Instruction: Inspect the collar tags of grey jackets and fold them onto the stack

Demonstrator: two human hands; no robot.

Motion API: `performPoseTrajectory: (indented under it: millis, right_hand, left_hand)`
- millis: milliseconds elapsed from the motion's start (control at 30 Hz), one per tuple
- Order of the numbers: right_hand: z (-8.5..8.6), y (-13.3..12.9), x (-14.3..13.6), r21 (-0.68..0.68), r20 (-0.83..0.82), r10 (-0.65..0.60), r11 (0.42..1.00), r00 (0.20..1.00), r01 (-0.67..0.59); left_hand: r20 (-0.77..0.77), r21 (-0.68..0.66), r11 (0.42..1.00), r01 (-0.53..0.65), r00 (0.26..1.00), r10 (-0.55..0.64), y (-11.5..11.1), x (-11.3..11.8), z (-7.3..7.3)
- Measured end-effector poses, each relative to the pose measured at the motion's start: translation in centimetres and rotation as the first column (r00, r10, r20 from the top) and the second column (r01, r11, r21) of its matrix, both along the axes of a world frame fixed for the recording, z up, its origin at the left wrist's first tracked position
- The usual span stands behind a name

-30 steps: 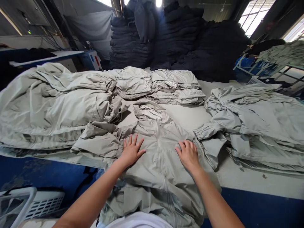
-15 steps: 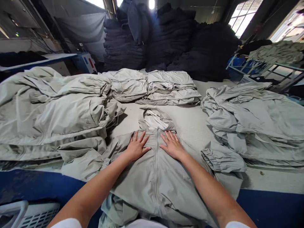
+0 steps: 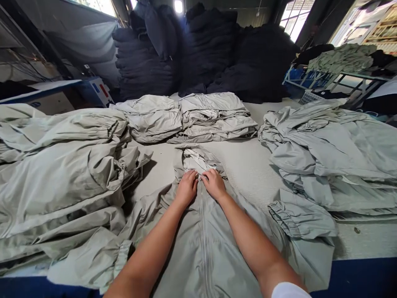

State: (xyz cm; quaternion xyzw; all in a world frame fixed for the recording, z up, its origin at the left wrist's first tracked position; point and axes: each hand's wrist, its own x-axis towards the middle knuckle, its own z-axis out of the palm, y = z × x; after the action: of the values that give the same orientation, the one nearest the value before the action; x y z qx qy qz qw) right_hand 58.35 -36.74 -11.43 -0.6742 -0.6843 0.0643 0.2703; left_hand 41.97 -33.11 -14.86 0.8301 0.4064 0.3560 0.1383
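Note:
A light grey hooded jacket [image 3: 192, 244] lies front up before me, its sleeves spread to both sides and its zipper closed down the middle. At the top of the zipper, just below the hood [image 3: 201, 159], both hands meet. My left hand [image 3: 187, 187] has its fingers bent and closed on the collar edge left of the zipper. Opposite it, my right hand [image 3: 214, 184] pinches the collar edge on the right side. The fabric between the fingertips is mostly hidden.
Piles of grey jackets lie at left [image 3: 62, 178] and right [image 3: 335, 145]. Folded grey jackets [image 3: 217, 118] sit at the table's back. Tall stacks of dark garments [image 3: 207, 54] rise behind. A white basket [image 3: 310, 96] stands at back right.
Both hands have moved from lying flat on the chest, fingers spread, up and inward to the collar, where the fingers have closed. The camera view has shifted slightly.

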Motion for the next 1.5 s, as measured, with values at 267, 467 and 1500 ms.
performPoseTrajectory:
  millis: [267,467,1500]
  right_hand:
    - [-1.8,0.3,1.5,0.098,-0.221,0.073,0.994,0.972,-0.052]
    - [-1.4,-0.1,1.5,0.084,-0.124,0.137,0.988,0.983,-0.127]
    - [2.6,-1.9,0.2,0.086,0.168,0.233,0.965,0.958,-0.25]
  left_hand:
    - [0.12,-0.075,0.996,0.057,0.992,-0.047,0.6,-1.6,-0.9]
    - [0.055,-0.084,0.995,0.052,0.997,-0.048,0.3,-1.2,-0.6]
    - [0.374,-0.186,0.973,0.139,0.926,-0.06,0.1,-1.3,2.6]
